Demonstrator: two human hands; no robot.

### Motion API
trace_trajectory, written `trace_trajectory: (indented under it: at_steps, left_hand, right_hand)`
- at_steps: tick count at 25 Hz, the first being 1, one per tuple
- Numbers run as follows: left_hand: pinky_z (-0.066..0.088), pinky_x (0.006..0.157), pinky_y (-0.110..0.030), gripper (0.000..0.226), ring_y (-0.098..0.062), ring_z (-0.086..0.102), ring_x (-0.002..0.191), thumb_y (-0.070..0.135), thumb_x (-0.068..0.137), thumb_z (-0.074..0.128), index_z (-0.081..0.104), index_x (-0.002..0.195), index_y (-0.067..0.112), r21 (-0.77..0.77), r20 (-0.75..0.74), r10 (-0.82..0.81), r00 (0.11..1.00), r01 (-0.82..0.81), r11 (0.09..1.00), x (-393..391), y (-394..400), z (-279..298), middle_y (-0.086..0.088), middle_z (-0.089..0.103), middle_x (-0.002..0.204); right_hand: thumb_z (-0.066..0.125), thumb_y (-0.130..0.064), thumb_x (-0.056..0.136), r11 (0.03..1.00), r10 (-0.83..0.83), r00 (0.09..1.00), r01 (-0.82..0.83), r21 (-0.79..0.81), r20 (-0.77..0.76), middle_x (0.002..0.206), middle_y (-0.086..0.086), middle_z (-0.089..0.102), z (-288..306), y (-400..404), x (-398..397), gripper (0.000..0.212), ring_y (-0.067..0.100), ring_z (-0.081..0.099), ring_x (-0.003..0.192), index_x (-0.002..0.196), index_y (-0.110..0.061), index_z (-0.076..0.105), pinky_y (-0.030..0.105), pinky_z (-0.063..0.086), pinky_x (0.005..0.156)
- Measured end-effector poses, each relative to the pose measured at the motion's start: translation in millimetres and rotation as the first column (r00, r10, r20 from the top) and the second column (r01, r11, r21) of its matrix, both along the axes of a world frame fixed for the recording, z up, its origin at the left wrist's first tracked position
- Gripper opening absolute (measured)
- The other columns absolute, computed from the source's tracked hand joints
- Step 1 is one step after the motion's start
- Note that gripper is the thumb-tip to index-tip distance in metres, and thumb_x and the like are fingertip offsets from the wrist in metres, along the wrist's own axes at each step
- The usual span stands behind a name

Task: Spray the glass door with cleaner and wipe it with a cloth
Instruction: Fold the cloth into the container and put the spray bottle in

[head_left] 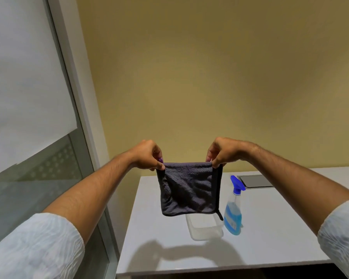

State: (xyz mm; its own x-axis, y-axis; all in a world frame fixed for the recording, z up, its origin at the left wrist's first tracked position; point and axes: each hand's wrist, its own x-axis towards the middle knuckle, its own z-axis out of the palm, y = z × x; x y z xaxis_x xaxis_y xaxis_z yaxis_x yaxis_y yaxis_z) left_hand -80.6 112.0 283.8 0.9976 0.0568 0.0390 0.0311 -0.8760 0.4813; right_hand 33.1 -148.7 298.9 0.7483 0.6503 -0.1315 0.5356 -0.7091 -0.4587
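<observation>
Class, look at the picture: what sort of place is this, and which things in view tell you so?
Probably an office or meeting room: a partly frosted glass door in a metal frame, a plain white table and a dark flush panel set into its top.

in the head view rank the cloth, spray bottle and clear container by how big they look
1. dark cloth, held up nearer the camera, so it may look oversized
2. and 3. spray bottle and clear container: unsure, the cloth hides part of the container

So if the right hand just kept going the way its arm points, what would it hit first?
Probably the left hand. The right hand points inward across the top edge of the dark grey cloth that both hands pinch, so the other hand lies in that line. Depth is hard to judge; the yellow wall stands behind.
</observation>
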Motion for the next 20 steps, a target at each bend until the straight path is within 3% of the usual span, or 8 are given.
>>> trace_trajectory:
  at_steps: [5, 10, 13, 16, 20]
  left_hand:
    - [0.057, 0.058, -0.027, 0.013, -0.015, 0.071, 0.06, 0.013, 0.074, 0.084, 0.071, 0.074, 0.01, 0.004, 0.002, -0.062, 0.998, 0.062, 0.998, 58, 20, -2, -0.001, 0.071, 0.066]
    - [0.049, 0.053, -0.018, 0.015, -0.006, 0.066, 0.054, 0.014, 0.075, 0.083, 0.069, 0.073, 0.013, 0.029, -0.008, -0.104, 0.995, 0.104, 0.994, 97, 16, -12, 0.004, 0.068, 0.064]
    - [0.041, 0.052, -0.016, 0.015, -0.002, 0.058, 0.057, 0.019, 0.075, 0.082, 0.068, 0.072, 0.019, 0.134, 0.008, -0.126, 0.992, 0.124, 0.983, 116, 9, -17, 0.009, 0.064, 0.064]
    - [0.036, 0.053, -0.015, 0.012, -0.003, 0.052, 0.06, 0.022, 0.077, 0.081, 0.069, 0.076, 0.02, 0.205, 0.049, -0.127, 0.991, 0.115, 0.972, 133, -1, -19, 0.011, 0.059, 0.065]
    - [0.05, 0.065, -0.026, 0.009, -0.013, 0.059, 0.073, 0.019, 0.08, 0.079, 0.071, 0.084, 0.017, 0.227, 0.124, -0.161, 0.979, 0.13, 0.965, 152, -21, -14, 0.007, 0.063, 0.074]
  right_hand:
    - [0.072, 0.001, 0.076, 0.999, -0.042, 0.999, 0.043, -0.027, 0.023, 0.075, -0.003, 0.069, -9, 18, 42, 0.028, 0.005, 0.063, 0.065, 0.086, -0.025, 0.073, 0.021, 0.051, 0.059]
    - [0.066, -0.001, 0.076, 0.984, 0.062, 0.998, -0.057, -0.171, 0.028, 0.076, -0.01, 0.06, -23, 24, 75, 0.052, 0.006, 0.056, 0.066, 0.116, -0.034, 0.068, 0.022, 0.045, 0.059]
    - [0.061, 0.0, 0.077, 0.96, 0.139, 0.99, -0.131, -0.248, 0.018, 0.075, -0.012, 0.059, -29, 23, 91, 0.059, 0.003, 0.055, 0.063, 0.123, -0.036, 0.064, 0.017, 0.042, 0.057]
    - [0.053, 0.005, 0.078, 0.955, 0.185, 0.983, -0.181, -0.234, -0.002, 0.073, -0.008, 0.062, -29, 16, 110, 0.057, 0.006, 0.055, 0.063, 0.114, -0.036, 0.068, 0.018, 0.044, 0.058]
    - [0.042, 0.011, 0.073, 0.965, 0.245, 0.968, -0.24, -0.102, 0.045, 0.084, -0.005, 0.068, -16, 10, 124, 0.057, 0.014, 0.063, 0.079, 0.079, -0.038, 0.071, 0.03, 0.055, 0.072]
